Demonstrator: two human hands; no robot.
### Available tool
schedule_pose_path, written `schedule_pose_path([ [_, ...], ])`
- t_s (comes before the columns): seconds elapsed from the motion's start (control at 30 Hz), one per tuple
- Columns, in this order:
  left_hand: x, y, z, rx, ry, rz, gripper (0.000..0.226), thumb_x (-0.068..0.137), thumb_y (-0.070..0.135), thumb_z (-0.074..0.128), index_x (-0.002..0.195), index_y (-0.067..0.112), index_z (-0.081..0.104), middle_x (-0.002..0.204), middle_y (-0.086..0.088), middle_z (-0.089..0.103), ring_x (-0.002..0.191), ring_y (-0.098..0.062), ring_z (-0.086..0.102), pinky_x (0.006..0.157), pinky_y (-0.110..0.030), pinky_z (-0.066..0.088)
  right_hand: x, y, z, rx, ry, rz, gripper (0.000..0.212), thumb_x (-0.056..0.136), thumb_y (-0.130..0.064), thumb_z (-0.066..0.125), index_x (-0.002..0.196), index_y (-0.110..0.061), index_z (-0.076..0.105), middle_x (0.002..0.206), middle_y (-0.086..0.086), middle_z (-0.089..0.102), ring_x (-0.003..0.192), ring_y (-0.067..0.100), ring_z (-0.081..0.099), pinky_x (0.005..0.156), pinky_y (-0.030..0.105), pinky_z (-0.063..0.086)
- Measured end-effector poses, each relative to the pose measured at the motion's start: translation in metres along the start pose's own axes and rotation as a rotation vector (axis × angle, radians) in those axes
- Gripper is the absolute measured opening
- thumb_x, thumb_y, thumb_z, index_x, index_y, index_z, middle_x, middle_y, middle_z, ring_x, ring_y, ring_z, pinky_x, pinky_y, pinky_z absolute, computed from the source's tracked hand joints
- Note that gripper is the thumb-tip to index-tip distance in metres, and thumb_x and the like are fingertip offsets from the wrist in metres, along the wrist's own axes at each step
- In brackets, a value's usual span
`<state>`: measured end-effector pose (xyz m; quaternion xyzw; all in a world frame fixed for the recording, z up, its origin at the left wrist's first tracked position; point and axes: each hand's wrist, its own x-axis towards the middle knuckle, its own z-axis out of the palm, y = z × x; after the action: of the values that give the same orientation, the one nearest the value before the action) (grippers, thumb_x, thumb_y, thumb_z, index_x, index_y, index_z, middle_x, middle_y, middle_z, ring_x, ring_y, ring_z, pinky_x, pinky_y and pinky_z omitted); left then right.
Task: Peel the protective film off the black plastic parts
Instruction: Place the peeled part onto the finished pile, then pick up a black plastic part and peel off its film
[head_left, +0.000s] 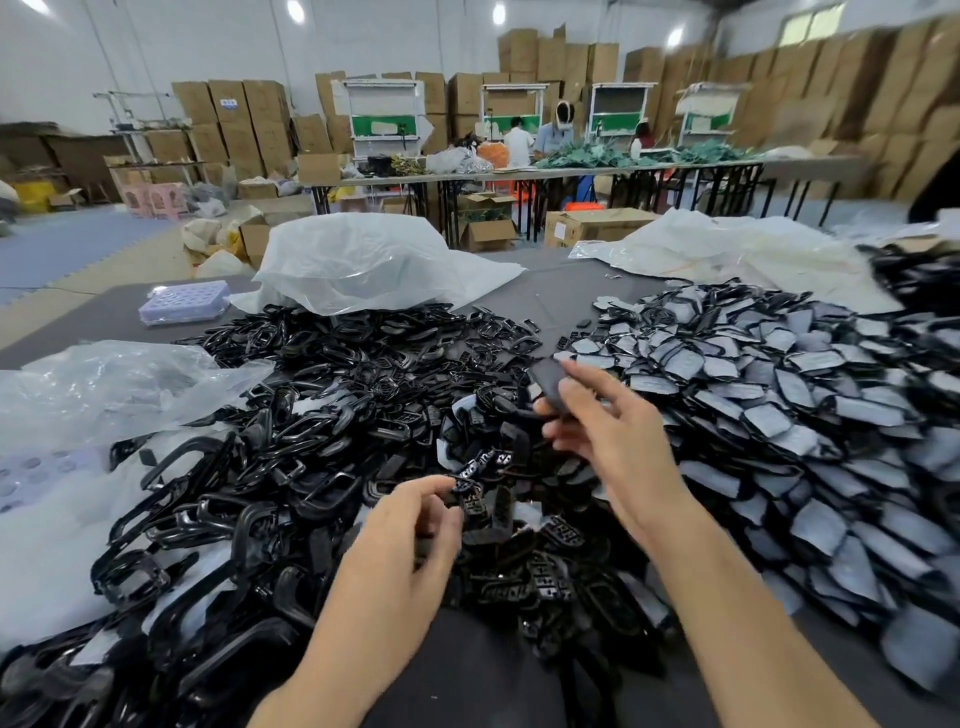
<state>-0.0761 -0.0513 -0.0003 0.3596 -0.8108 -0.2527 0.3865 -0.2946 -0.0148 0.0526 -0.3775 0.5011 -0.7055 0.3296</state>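
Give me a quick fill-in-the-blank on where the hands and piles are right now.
The right hand grips a flat black part; the small part is pinched by the ___.
The film-covered parts are piled on the person's ___ side.
The lavender tray lies to the ___ of the white bag.
Missing: left hand; right; left.

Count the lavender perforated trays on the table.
2. One tray lies far left beside the white bag; the other sits at the left edge, partly under clear plastic. Others may be hidden under the bags.
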Motion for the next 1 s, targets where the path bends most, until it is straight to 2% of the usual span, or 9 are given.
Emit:
schedule_pose_path([
  [0.1, -0.005, -0.003, 0.003, 0.265, -0.178, 0.196, 0.044, 0.094, 0.063, 0.039, 0.130, 0.040, 0.049, 0.118, 0.029, 0.047, 0.115, 0.002, 0.044, 0.099, -0.016, 0.034, 0.035, -0.029, -0.028, 0.121, 0.312, -0.082, 0.055, 0.101, -0.020, 0.060, 0.151, -0.017, 0.040, 0.089, 0.009, 0.076, 0.068, 0.011, 0.071, 0.062, 0.021, 0.056],
  [0.2, -0.008, -0.005, 0.006, 0.490, -0.292, 0.278, 0.065, 0.091, 0.070, 0.036, 0.143, 0.033, 0.047, 0.139, 0.015, 0.046, 0.132, -0.010, 0.041, 0.114, -0.028, 0.027, 0.038, -0.032, -0.035, 0.112, 0.413, -0.041, 0.083, 0.100, -0.026, 0.062, 0.161, -0.020, 0.005, 0.091, 0.014, 0.074, 0.066, 0.014, 0.073, 0.061, 0.021, 0.057],
  [0.33, -0.002, -0.009, 0.004, 0.696, -0.177, 0.269, 0.056, 0.089, 0.063, 0.044, 0.123, 0.027, 0.069, 0.125, 0.005, 0.066, 0.116, -0.020, 0.064, 0.095, -0.039, 0.053, 0.011, -0.006, -0.008, -0.110, 0.226, -0.057, 0.066, 0.101, -0.030, 0.058, 0.158, -0.032, 0.023, 0.091, -0.001, 0.078, 0.076, 0.017, 0.076, 0.062, 0.021, 0.058],
  [0.4, 0.005, -0.016, 0.002, 0.684, -0.085, 0.285, 0.037, 0.087, 0.051, 0.061, 0.108, 0.024, 0.075, 0.110, 0.006, 0.070, 0.101, -0.021, 0.070, 0.081, -0.037, 0.058, -0.002, 0.015, 0.012, -0.338, 0.091, -0.089, 0.053, 0.102, -0.030, 0.056, 0.151, -0.034, 0.037, 0.096, -0.013, 0.076, 0.083, 0.006, 0.074, 0.068, 0.017, 0.057],
  [0.5, 0.011, -0.023, 0.001, 0.718, -0.049, 0.289, 0.017, 0.081, 0.037, 0.077, 0.090, 0.023, 0.074, 0.092, 0.005, 0.067, 0.083, -0.022, 0.068, 0.067, -0.036, 0.056, -0.015, 0.046, 0.037, -0.722, -0.101, -0.177, 0.041, 0.102, -0.032, 0.053, 0.143, -0.037, 0.050, 0.114, -0.020, 0.069, 0.105, -0.007, 0.062, 0.092, 0.015, 0.050],
  [0.6, 0.013, -0.026, 0.000, 0.743, -0.094, 0.279, 0.026, 0.068, 0.034, 0.090, 0.077, 0.022, 0.069, 0.079, 0.004, 0.063, 0.072, -0.021, 0.065, 0.060, -0.034, 0.055, -0.022, 0.073, 0.050, -1.212, -0.306, -0.272, 0.040, 0.105, -0.039, 0.043, 0.143, -0.032, 0.052, 0.141, -0.011, 0.056, 0.131, 0.010, 0.046, 0.112, 0.028, 0.032],
  [0.73, 0.011, -0.028, -0.002, 0.669, -0.092, 0.267, 0.023, 0.076, 0.032, 0.084, 0.079, 0.023, 0.063, 0.078, 0.011, 0.060, 0.072, -0.016, 0.063, 0.065, -0.028, 0.051, -0.020, 0.080, 0.053, -1.325, -0.292, -0.284, 0.036, 0.104, -0.045, 0.039, 0.133, -0.036, 0.058, 0.130, -0.015, 0.059, 0.126, 0.013, 0.043, 0.106, 0.028, 0.031],
  [0.87, 0.014, -0.024, -0.011, 0.379, -0.027, 0.012, 0.006, 0.097, 0.040, 0.054, 0.092, 0.037, 0.054, 0.078, 0.027, 0.049, 0.086, -0.003, 0.056, 0.074, -0.018, 0.032, -0.019, 0.078, 0.052, -1.295, -0.273, -0.282, 0.030, 0.103, -0.043, 0.043, 0.126, -0.034, 0.060, 0.124, -0.014, 0.062, 0.117, 0.014, 0.047, 0.104, 0.031, 0.036],
  [1.0, 0.018, -0.015, -0.028, -0.031, 0.284, -0.119, 0.008, 0.094, 0.041, 0.057, 0.087, 0.045, 0.060, 0.080, 0.025, 0.066, 0.076, 0.003, 0.063, 0.068, -0.006, 0.041, -0.016, 0.069, 0.068, -1.222, -0.248, -0.427, 0.034, 0.101, -0.042, 0.052, 0.133, -0.034, 0.058, 0.127, -0.010, 0.058, 0.115, 0.017, 0.051, 0.100, 0.035, 0.042],
])
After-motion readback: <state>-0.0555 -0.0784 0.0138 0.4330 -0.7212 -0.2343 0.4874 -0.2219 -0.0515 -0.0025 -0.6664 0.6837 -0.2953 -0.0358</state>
